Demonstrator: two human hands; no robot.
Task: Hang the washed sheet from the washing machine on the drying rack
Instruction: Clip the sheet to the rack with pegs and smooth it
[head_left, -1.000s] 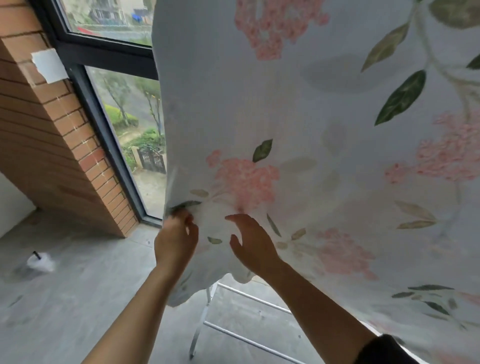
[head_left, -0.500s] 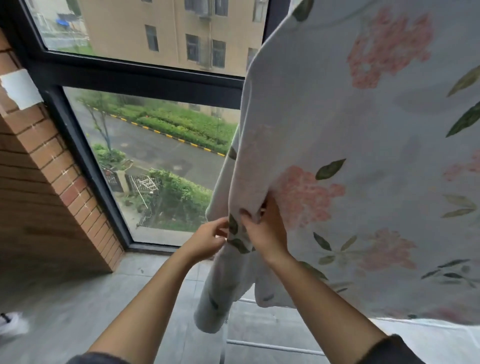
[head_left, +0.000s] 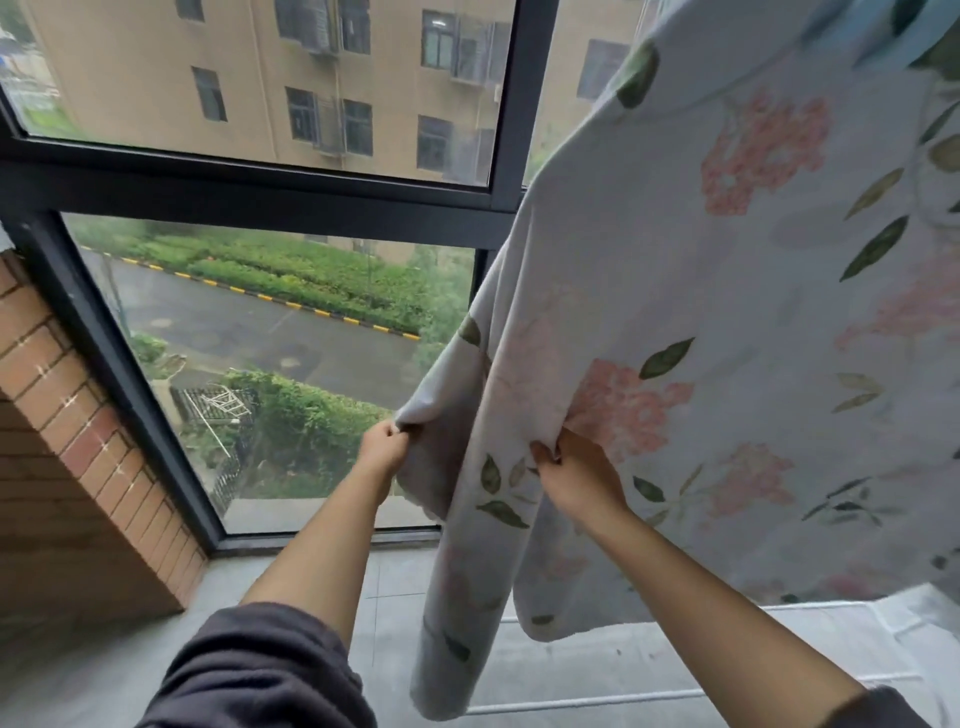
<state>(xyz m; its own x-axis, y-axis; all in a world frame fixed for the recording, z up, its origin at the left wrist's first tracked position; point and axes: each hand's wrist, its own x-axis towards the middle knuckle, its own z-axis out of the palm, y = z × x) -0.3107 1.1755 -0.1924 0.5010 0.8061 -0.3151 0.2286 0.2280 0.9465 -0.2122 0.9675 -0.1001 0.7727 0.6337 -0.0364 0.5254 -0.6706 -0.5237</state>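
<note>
Now drawn apart, my left hand (head_left: 383, 446) pinches the sheet (head_left: 701, 322) edge toward the window (head_left: 291, 197) while my right grip (head_left: 576, 467) bunches its front, spreading the cloth hanging above the drying rack (head_left: 691, 693), nearly hung.

Dark charcoal sleeves (head_left: 260, 670) pushed up near both elbows, soft bunched fabric; forearms bare. Left hand (head_left: 384, 447) and right hand (head_left: 576, 478) bare, no rings visible.
</note>
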